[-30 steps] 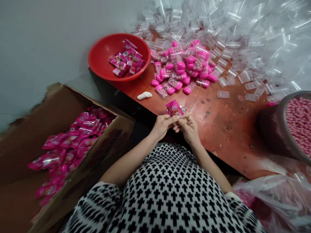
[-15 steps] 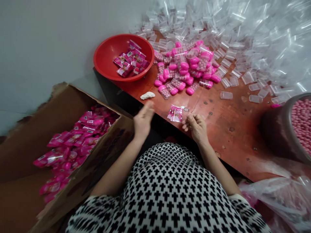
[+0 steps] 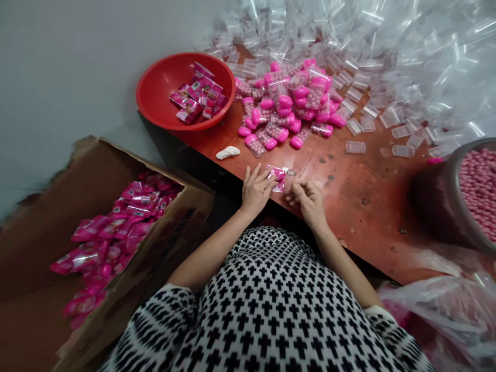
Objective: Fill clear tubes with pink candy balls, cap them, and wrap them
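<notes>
Small pink printed packets [image 3: 279,181] lie at the front edge of the reddish-brown table [image 3: 349,217]. My left hand [image 3: 254,194] rests at their left side, its fingers stretched out and its fingertips over the packets. To the right of them is my right hand [image 3: 310,201], its fingers curled in and the thumb against them; whatever is in that pinch, if anything, is hidden. A whitish crumpled lump [image 3: 228,152] lies on the table beyond my left hand. Behind the packets is a heap of clear tubes with pink caps, filled with pink beads [image 3: 277,132].
A red bowl [image 3: 145,106] with pink packets stands at the table's back left. Left below, a cardboard box [image 3: 34,206] holds filled pink bags [image 3: 132,212]. Many clear tubes [image 3: 355,147] cover the back right. A dark bucket [image 3: 436,201] of pink beads stands right, above a plastic bag [image 3: 445,305].
My left hand has swung right from above the box side onto the packets, its fingertips now covering part of them. My right hand stays curled beside them. The view has shifted slightly.
</notes>
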A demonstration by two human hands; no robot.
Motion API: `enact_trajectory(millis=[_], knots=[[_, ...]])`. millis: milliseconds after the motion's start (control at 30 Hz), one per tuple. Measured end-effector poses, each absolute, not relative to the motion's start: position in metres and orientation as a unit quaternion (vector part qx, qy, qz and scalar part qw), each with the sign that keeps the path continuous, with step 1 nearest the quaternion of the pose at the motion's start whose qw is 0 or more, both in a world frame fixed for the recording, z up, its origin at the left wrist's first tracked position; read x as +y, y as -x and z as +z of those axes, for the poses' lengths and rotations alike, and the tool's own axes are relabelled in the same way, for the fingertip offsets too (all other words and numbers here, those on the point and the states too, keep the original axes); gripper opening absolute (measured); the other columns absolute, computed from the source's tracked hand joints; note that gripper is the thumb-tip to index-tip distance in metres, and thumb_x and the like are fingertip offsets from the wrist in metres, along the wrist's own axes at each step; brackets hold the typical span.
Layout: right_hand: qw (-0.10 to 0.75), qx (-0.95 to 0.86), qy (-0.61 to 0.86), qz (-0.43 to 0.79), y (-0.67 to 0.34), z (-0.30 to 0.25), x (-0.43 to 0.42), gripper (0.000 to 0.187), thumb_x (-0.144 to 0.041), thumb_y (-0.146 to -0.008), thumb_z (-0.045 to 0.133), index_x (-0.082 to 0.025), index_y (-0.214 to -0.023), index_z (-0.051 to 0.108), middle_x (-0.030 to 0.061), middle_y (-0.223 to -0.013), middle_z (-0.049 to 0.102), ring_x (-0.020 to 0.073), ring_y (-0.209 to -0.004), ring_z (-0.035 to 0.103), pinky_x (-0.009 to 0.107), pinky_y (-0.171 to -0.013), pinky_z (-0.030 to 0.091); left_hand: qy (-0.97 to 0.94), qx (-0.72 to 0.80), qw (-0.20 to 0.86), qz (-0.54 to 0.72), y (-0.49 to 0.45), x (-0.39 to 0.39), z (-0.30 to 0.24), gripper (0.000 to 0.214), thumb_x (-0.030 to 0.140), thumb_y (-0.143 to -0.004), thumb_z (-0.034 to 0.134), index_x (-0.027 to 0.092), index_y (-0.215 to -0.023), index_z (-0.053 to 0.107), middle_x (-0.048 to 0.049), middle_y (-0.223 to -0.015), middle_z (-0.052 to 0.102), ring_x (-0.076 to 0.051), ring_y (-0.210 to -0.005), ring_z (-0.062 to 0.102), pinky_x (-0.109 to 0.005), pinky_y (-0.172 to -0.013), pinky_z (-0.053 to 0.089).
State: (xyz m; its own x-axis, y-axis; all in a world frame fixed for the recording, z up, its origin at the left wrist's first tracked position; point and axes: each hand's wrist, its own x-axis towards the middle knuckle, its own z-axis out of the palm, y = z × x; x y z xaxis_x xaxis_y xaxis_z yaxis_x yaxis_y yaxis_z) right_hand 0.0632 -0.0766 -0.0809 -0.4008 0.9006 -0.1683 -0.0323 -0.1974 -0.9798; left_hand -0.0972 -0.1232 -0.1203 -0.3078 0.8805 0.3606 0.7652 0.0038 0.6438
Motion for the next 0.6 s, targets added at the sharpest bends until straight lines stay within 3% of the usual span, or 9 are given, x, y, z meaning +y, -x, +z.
enact_trajectory(millis=[133,233,333,433,500,600], knots=[[0.407,-0.512,0.393,0.647,-0.048,-0.082,-0.069,0.045,-0.045,-0.071,0.079,-0.023,-0.103,0.057,0.0013,-0.096,0.068,0.0130,-0.081,0.065,0.025,-0.068,0.055,-0.587,0.666,0.086,0.453,0.089,-0.127,-0.110,0.023,0.027,-0.090,0.063,0.025,-0.110,0.074,-0.0055,-0.128,0.067,-0.028,-0.133,0.051,-0.056,-0.118,0.029],[0.400,-0.498,0.373,0.673,-0.043,-0.077,-0.061,0.045,-0.043,-0.071,0.079,-0.024,-0.104,0.054,-0.0036,-0.078,0.065,0.0117,-0.068,0.061,0.026,-0.066,0.053,-0.540,0.647,0.165,0.512,0.085,-0.132,-0.096,0.035,0.035,-0.085,0.070,0.024,-0.117,0.071,-0.0074,-0.128,0.067,-0.028,-0.129,0.056,-0.050,-0.115,0.037],[0.373,-0.515,0.361,0.682,-0.042,-0.072,-0.055,0.046,-0.041,-0.071,0.079,-0.024,-0.105,0.053,-0.0063,-0.070,0.062,0.0106,-0.060,0.057,0.025,-0.060,0.049,-0.391,0.637,0.330,0.576,0.088,-0.134,-0.084,0.054,0.051,-0.077,0.075,0.019,-0.119,0.070,-0.0102,-0.118,0.072,-0.029,-0.111,0.067,-0.044,-0.101,0.053],[0.303,-0.574,0.338,0.682,-0.043,-0.071,-0.046,0.046,-0.043,-0.072,0.077,-0.022,-0.105,0.054,-0.0056,-0.070,0.062,0.0109,-0.058,0.056,0.024,-0.058,0.047,-0.275,0.573,0.503,0.586,0.094,-0.133,-0.079,0.050,0.057,-0.069,0.078,0.013,-0.094,0.077,-0.0076,-0.090,0.076,-0.025,-0.085,0.073,-0.039,-0.084,0.060],[0.252,-0.644,0.337,0.639,-0.042,-0.070,-0.034,0.038,-0.044,-0.078,0.071,-0.021,-0.104,0.057,-0.0029,-0.072,0.065,0.0130,-0.060,0.058,0.026,-0.059,0.048,-0.222,0.539,0.556,0.592,0.096,-0.131,-0.078,0.045,0.052,-0.060,0.085,0.011,-0.076,0.076,-0.0050,-0.073,0.073,-0.019,-0.071,0.071,-0.033,-0.075,0.061],[0.230,-0.794,0.380,0.415,-0.040,-0.067,0.000,0.023,-0.033,-0.092,0.050,-0.018,-0.106,0.062,0.0068,-0.091,0.071,0.0201,-0.079,0.063,0.035,-0.073,0.051,-0.153,0.535,0.556,0.617,0.097,-0.131,-0.078,0.040,0.044,-0.051,0.091,0.010,-0.064,0.072,-0.0040,-0.064,0.069,-0.014,-0.059,0.066,-0.025,-0.063,0.059]])
